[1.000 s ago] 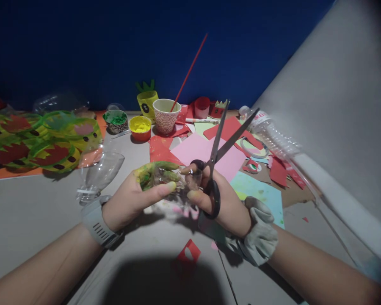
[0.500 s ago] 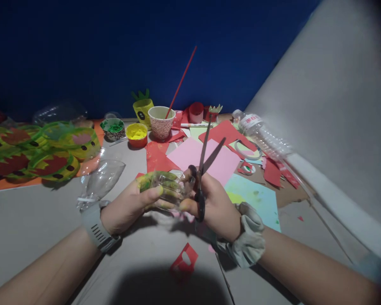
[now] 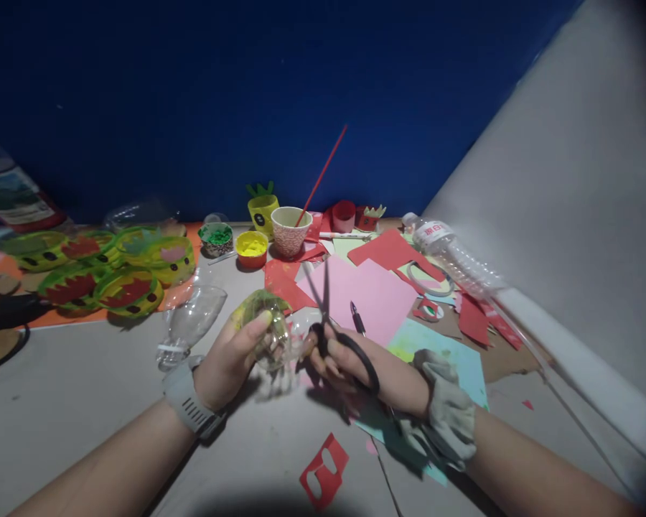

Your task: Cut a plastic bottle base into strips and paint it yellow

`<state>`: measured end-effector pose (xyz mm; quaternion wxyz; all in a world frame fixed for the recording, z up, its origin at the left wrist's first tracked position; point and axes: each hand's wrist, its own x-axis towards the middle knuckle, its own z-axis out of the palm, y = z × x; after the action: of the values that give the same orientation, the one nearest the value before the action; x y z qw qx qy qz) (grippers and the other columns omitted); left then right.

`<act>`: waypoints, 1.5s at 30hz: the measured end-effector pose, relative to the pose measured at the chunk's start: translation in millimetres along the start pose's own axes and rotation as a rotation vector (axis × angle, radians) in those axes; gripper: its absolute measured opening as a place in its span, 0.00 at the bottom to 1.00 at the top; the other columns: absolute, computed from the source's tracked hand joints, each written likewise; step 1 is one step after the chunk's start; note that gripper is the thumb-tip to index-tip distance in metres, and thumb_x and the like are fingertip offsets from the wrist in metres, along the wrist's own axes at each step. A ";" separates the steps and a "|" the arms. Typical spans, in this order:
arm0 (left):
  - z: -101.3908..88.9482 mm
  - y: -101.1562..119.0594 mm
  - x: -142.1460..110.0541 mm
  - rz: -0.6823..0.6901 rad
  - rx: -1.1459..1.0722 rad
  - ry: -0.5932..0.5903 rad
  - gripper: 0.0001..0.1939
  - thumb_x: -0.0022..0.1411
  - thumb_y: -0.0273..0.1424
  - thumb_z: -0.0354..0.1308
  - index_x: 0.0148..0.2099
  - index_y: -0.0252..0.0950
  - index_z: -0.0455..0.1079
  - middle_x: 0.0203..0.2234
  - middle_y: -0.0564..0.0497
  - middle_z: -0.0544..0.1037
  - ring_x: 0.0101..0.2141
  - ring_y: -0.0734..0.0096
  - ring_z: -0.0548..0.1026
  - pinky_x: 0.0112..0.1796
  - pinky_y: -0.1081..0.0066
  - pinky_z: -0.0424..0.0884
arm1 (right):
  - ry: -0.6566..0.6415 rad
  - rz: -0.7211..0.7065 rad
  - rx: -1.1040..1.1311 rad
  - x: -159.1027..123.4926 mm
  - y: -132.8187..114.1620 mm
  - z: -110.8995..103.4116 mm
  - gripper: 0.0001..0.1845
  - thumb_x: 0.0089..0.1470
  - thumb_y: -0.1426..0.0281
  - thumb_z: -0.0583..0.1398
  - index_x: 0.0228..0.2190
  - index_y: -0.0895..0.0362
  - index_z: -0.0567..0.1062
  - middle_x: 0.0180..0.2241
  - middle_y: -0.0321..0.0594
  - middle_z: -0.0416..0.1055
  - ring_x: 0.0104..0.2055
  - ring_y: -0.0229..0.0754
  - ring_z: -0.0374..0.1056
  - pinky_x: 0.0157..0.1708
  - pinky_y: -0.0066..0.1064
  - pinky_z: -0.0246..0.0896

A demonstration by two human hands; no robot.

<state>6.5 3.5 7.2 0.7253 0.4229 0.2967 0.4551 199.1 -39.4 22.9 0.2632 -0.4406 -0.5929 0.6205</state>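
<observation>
One clear plastic piece sits inside the curled left hand; right hand grips scissors.

Patterned paper cup holds thin red stick; yellow-filled tub just beside. Black pen lies over pink paper.

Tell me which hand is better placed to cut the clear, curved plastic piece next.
Right, most likely: the right hand holds the black-handled metal scissors, blades apart, close to the plastic piece, which the left hand holds and can probably steady.
</observation>
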 end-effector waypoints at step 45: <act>4.3 2.9 -4.1 0.128 0.527 0.013 0.20 0.52 0.38 0.65 0.45 0.38 0.66 0.32 0.52 0.75 0.34 0.67 0.73 0.36 0.70 0.68 | 0.340 -0.095 0.091 12.4 11.9 -1.2 0.36 0.49 0.41 0.54 0.44 0.59 0.66 0.28 0.36 0.66 0.22 0.30 0.57 0.22 0.25 0.58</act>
<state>7.1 -1.1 12.0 0.5580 0.6119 0.3822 0.4101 196.6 -30.1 8.6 0.4085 -0.4981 -0.5312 0.5503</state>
